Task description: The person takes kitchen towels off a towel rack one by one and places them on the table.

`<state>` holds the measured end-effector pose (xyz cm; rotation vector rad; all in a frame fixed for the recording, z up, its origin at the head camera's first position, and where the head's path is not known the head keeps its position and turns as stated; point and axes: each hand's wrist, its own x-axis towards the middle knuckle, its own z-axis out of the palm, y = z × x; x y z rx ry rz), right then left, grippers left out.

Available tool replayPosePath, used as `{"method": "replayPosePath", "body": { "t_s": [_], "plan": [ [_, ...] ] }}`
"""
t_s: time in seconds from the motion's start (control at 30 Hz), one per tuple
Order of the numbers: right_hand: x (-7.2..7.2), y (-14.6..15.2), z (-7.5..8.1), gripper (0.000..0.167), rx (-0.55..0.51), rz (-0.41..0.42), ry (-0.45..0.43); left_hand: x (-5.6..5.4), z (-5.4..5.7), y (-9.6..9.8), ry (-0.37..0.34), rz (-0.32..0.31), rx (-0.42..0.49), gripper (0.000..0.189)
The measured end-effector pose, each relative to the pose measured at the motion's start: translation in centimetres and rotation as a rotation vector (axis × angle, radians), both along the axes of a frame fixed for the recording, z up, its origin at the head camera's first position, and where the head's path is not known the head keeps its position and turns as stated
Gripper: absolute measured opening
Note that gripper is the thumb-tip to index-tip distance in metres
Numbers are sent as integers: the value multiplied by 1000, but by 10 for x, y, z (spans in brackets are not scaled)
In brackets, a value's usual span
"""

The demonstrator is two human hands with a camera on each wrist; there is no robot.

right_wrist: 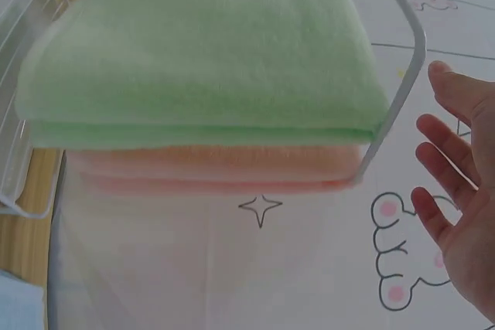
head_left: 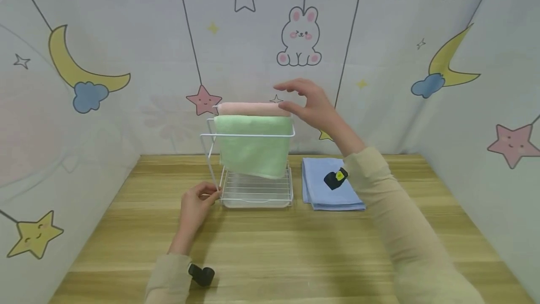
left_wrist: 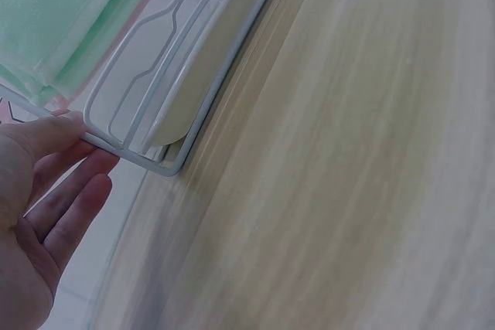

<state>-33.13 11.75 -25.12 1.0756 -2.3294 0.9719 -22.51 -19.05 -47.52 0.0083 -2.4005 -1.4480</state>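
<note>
A white wire rack (head_left: 253, 135) stands on the table with a green towel (head_left: 253, 151) draped over one bar. Behind it a pink towel (head_left: 254, 109) hangs over the rear bar. My left hand (head_left: 195, 205) pinches the rack's lower left wire between thumb and fingers, as the left wrist view shows with the rack's wire (left_wrist: 143, 161). Above the rack's upper right corner, my right hand (head_left: 311, 103) is raised with fingers spread and loosely bent. In the right wrist view the right hand (right_wrist: 472, 218) holds nothing and is apart from the towels.
A folded blue cloth (head_left: 322, 198) lies on the wooden table (head_left: 270, 252) to the right of the rack. Under the wire shelf sits a pale tray (head_left: 257, 204). A patterned curtain (head_left: 160, 60) encloses the back and sides.
</note>
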Motion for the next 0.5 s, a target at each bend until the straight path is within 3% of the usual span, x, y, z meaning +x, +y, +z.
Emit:
{"method": "replayPosePath", "body": {
  "t_s": [0.2, 0.5],
  "plan": [
    [7, -24, 1, 40, 40, 51, -22, 2, 1, 0, -17, 6, 8, 10],
    [15, -50, -4, 34, 103, 64, -79, 1, 1, 1, -20, 12, 20, 9]
  ]
}}
